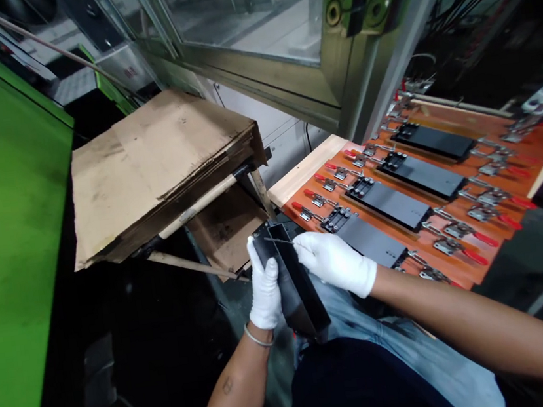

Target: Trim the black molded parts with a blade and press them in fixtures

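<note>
A long black box-shaped part (290, 293) stands tilted in front of my body, its narrow open side facing up. My left hand (264, 287), in a white glove, grips it from the left with the thumb over its face. My right hand (330, 259), also gloved in white, is closed at the part's upper right. Its fingers pinch a thin dark rod-like tool (278, 239) that lies across the part's upper end. The tool's exact kind is too small to make out.
At right, an orange fixture board (296, 204) carries several flat black parts (390, 202) under red-handled toggle clamps (473, 256). Cardboard sheets (161, 154) cover a metal-framed stand at left. A green machine panel (6, 216) and a windowed machine door (255, 67) stand around me.
</note>
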Demonstrator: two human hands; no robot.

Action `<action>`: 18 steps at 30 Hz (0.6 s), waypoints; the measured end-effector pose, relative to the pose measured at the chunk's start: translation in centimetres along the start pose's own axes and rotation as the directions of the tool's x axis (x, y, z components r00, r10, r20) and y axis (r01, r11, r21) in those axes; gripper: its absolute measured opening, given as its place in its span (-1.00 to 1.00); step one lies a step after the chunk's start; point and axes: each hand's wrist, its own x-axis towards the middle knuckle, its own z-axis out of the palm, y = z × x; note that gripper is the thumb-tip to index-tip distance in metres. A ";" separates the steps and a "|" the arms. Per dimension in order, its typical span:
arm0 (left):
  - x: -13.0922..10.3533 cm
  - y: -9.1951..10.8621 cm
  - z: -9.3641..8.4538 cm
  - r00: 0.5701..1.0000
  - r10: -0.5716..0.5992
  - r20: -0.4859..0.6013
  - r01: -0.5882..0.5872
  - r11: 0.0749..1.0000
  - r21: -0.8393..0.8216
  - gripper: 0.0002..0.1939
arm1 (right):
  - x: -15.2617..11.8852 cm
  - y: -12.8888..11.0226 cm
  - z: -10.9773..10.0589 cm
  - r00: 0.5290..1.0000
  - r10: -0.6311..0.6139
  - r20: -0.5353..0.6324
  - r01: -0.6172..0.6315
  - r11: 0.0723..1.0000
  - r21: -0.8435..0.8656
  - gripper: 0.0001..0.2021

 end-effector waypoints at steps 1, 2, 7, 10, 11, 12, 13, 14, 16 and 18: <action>0.1 0.0 -0.3 0.999 0.038 -0.026 -0.037 0.999 0.035 0.10 | 0.6 -0.4 0.3 0.999 0.031 -0.009 -0.031 0.998 0.046 -0.66; 0.3 0.0 -0.5 0.996 0.071 -0.059 -0.066 0.995 0.078 0.14 | 1.1 -0.8 0.7 0.999 0.048 -0.017 -0.046 0.995 0.086 -0.66; 0.6 -1.2 -2.6 0.969 0.140 -0.201 -0.107 0.980 0.168 0.21 | 3.3 -1.3 3.8 0.997 0.046 -0.068 -0.033 0.982 0.187 -0.72; 0.4 -2.2 -3.9 0.951 0.155 -0.268 -0.110 0.978 0.176 0.18 | 4.4 -1.2 6.1 0.995 0.043 -0.092 -0.019 0.968 0.251 -0.73; 0.3 -2.4 -4.3 0.941 0.157 -0.299 -0.109 0.979 0.172 0.19 | 4.9 -1.2 6.9 0.995 0.043 -0.089 -0.013 0.950 0.312 -0.73; 0.2 -2.6 -4.6 0.930 0.154 -0.334 -0.104 0.981 0.165 0.19 | 5.4 -1.2 7.6 0.995 0.068 -0.073 -0.031 0.910 0.414 -0.73; 0.1 -2.7 -5.0 0.916 0.147 -0.372 -0.095 0.983 0.156 0.19 | 6.2 -1.1 8.2 0.992 0.117 -0.048 -0.074 0.844 0.531 -0.74; 0.1 -2.7 -5.3 0.903 0.135 -0.407 -0.081 0.986 0.148 0.18 | 7.1 -0.9 8.7 0.983 0.184 -0.014 -0.133 0.758 0.639 -0.75; -0.1 -2.6 -6.0 0.883 0.088 -0.460 -0.033 0.992 0.125 0.10 | 9.4 -0.1 9.1 0.943 0.328 0.054 -0.245 0.577 0.779 -0.78; -0.2 -2.7 -6.8 0.873 0.024 -0.487 0.027 0.995 0.098 0.01 | 12.3 1.5 8.5 0.895 0.442 0.060 -0.289 0.471 0.833 -0.80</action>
